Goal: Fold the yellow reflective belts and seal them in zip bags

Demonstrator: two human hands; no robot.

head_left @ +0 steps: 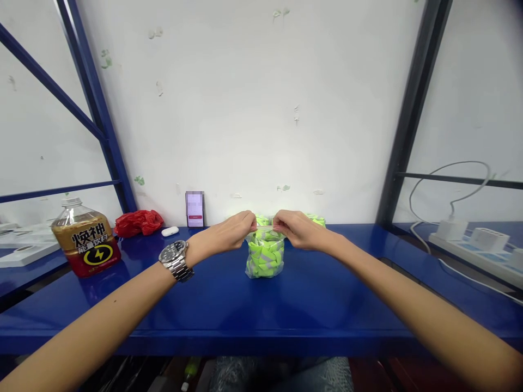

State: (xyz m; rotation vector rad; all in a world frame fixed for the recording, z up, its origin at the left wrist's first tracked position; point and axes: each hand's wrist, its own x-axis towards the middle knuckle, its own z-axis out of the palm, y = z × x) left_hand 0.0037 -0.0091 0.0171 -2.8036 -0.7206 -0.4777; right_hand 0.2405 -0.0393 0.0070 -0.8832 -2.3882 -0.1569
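A clear plastic bag filled with folded neon-green and grey strips stands upright on the blue table, in front of me. My left hand, with a metal watch on its wrist, pinches the left side of the bag's top edge. On the opposite side, my right hand pinches the top edge too, its fingers closed. Between the two hands the bag's mouth is partly visible. More neon-green bundles sit behind, against the wall, partly hidden by my hands.
On the left are a large drink bottle, a red plastic bag, a white earbud case and a phone leaning on the wall. A power strip with plugs and white cables lies at right. Blue posts frame the table.
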